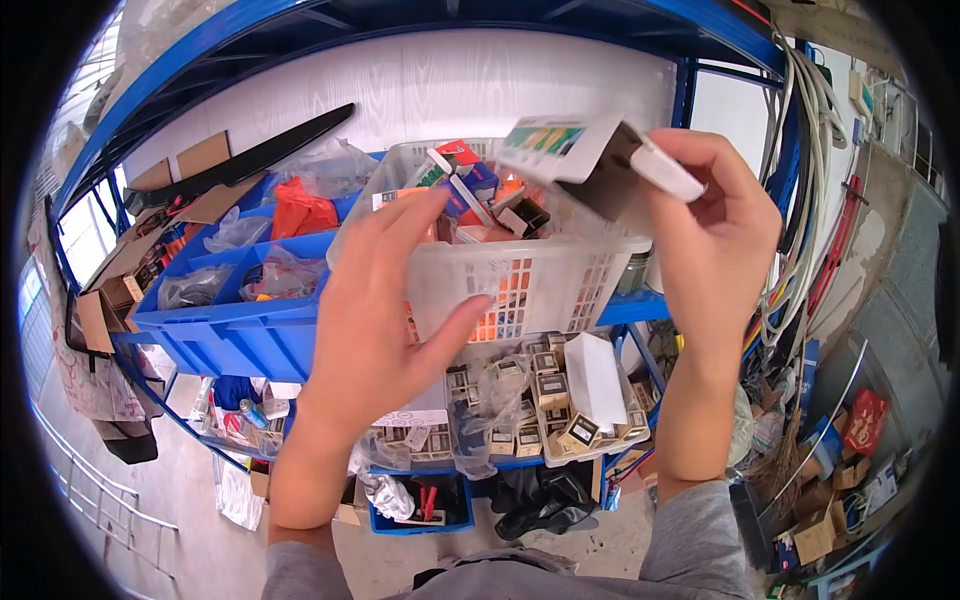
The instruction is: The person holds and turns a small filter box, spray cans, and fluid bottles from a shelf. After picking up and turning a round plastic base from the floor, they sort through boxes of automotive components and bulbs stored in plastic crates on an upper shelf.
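Carton (588, 150), apparently light, thin cardboard liable to crush, hangs above the white plastic basket (545, 250), right hand (718, 215) pinching its end flap, left hand (372, 310) spread and unloaded; folded edges offer the firmest hold.

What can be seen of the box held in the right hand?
The box looks like thin card, white outside, with a printed panel in green and yellow whose lettering is too blurred to read. Its near end is open, showing a dark interior, and a white flap stands out there, pinched by the right hand. It is tilted, held up over the right part of the white plastic basket. The left hand does not touch it.
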### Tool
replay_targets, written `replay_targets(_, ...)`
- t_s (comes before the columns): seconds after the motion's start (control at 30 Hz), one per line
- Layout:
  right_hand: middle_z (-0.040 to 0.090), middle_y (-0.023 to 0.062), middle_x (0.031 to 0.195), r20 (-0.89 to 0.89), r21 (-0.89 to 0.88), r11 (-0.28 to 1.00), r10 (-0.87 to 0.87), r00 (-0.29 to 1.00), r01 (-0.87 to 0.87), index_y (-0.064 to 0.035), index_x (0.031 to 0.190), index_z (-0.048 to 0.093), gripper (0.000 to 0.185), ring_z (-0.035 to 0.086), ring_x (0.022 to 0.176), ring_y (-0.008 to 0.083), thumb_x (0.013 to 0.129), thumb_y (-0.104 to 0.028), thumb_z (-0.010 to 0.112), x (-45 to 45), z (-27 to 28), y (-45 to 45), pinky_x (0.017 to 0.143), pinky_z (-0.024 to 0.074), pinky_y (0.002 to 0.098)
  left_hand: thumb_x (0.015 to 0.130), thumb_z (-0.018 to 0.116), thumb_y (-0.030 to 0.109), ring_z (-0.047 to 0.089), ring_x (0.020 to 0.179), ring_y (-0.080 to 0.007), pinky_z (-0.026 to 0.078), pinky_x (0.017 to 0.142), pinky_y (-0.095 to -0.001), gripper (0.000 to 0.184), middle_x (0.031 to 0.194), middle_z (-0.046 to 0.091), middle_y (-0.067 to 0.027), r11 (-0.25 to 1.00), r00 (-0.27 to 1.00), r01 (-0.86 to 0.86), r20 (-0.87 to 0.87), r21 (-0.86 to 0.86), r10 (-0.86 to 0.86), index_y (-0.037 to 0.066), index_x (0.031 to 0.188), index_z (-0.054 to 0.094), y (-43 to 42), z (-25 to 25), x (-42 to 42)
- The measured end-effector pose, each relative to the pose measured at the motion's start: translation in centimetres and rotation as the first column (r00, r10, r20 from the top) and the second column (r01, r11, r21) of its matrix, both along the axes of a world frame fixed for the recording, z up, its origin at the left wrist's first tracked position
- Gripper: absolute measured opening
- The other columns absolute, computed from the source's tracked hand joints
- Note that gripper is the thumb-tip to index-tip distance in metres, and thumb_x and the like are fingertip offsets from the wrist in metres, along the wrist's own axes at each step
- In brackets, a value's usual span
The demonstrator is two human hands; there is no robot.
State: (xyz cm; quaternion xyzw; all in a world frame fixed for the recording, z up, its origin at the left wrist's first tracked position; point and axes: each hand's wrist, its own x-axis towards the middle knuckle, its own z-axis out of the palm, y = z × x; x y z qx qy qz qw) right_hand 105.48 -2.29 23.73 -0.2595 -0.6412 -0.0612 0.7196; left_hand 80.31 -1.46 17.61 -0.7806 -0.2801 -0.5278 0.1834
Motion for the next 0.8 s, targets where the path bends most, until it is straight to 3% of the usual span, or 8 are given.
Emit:
replay_targets(0.07,0.075,0.0079,0.106,0.198,0.078,0.997,-0.04,0.979,0.025,0.0037,0.106,0.073,0.016,0.067,0.09,0.008,0.091,0.006,0.073,-0.8,-0.5,-1.6,0.077,0.0522,0.0214,0.08,0.086,0.014,0.057,0.135,-0.0421,0.045,0.114,-0.0468,0.082,0.151,0.056,-0.0225,0.996,0.997,0.064,0.039,-0.056,-0.062,0.0,0.152,0.05,0.1,0.6,1.3)
replay_targets(0.13,0.075,0.0133,0.111,0.299,0.121,0.991,0.014,0.954,-0.053,0.0059,0.107,0.073,0.02,0.072,0.096,0.0136,0.087,0.008,0.074,-2.2,-1.1,-3.0,0.083,0.0564,0.0238,0.076,0.09,0.013,0.06,0.125,-0.043,0.052,0.105,-0.0473,0.09,0.145,0.059,-0.0226,0.996,0.999,0.01,0.041,0.094,-0.014,0.002,0.155,0.048,1.0,0.7,2.1)
replay_targets(0.27,0.075,0.0165,0.112,0.301,0.017,0.987,0.149,0.942,-0.161,0.0071,0.11,0.073,0.023,0.073,0.1,0.0174,0.086,0.008,0.074,-3.7,-2.0,-4.8,0.083,0.0589,0.0259,0.073,0.089,0.012,0.061,0.129,-0.0444,0.051,0.109,-0.0485,0.085,0.143,0.061,-0.0213,0.989,0.998,-0.045,0.046,0.142,0.039,0.001,0.149,0.052,2.4,-1.4,1.2)
replay_targets(0.53,0.074,0.0155,0.112,0.317,-0.056,0.96,0.277,0.907,-0.273,0.0057,0.108,0.069,0.022,0.071,0.1,0.0177,0.087,0.006,0.075,-3.9,-3.1,-5.4,0.086,0.0548,0.0265,0.073,0.09,0.013,0.062,0.125,-0.0416,0.051,0.106,-0.0482,0.079,0.14,0.063,-0.021,0.981,0.954,0.114,0.258,0.154,-0.152,0.001,0.144,0.057,2.0,-3.2,0.7)
replay_targets(0.63,0.069,0.0177,0.119,-0.007,-0.117,0.859,0.501,0.866,-0.498,0.0036,0.111,0.064,0.027,0.069,0.104,0.0192,0.087,0.004,0.075,-4.0,-5.7,-5.8,0.089,0.0548,0.0266,0.071,0.092,0.017,0.062,0.118,-0.0385,0.051,0.101,-0.0463,0.078,0.136,0.064,-0.021,0.976,0.984,-0.079,0.171,0.204,0.044,0.003,0.141,0.061,-0.1,-3.4,-0.2)
replay_targets(0.73,0.056,0.0274,0.136,0.108,0.047,0.934,0.348,0.931,-0.354,0.0021,0.11,0.068,0.036,0.073,0.108,0.0278,0.079,0.006,0.085,-3.6,-9.0,-6.9,0.09,0.0635,0.0335,0.071,0.094,0.022,0.062,0.114,-0.0367,0.048,0.097,-0.0455,0.076,0.136,0.065,-0.0209,0.936,0.968,-0.237,0.146,0.259,0.204,0.005,0.138,0.062,-2.2,-5.4,-1.4)
replay_targets(0.77,0.052,0.0301,0.141,0.152,0.073,0.952,0.285,0.946,-0.298,0.0017,0.108,0.07,0.036,0.074,0.11,0.0314,0.077,0.007,0.088,-3.6,-10.1,-7.7,0.093,0.0654,0.0359,0.088,0.08,0.026,0.06,0.12,-0.0385,0.043,0.105,-0.0479,0.061,0.141,0.063,-0.0235,0.938,0.954,-0.272,0.184,0.215,0.235,0.003,0.14,0.057,-2.6,-6.9,-1.6)
replay_targets(0.8,0.052,0.0303,0.141,0.188,0.013,0.973,0.224,0.956,-0.23,0.0019,0.105,0.073,0.033,0.074,0.11,0.0336,0.076,0.007,0.087,-4.0,-10.8,-8.7,0.095,0.0651,0.0368,0.087,0.083,0.028,0.06,0.116,-0.0364,0.041,0.103,-0.0461,0.062,0.143,0.063,-0.0248,0.934,0.944,-0.302,0.198,0.19,0.265,0.005,0.138,0.056,-3.0,-8.2,-1.7)
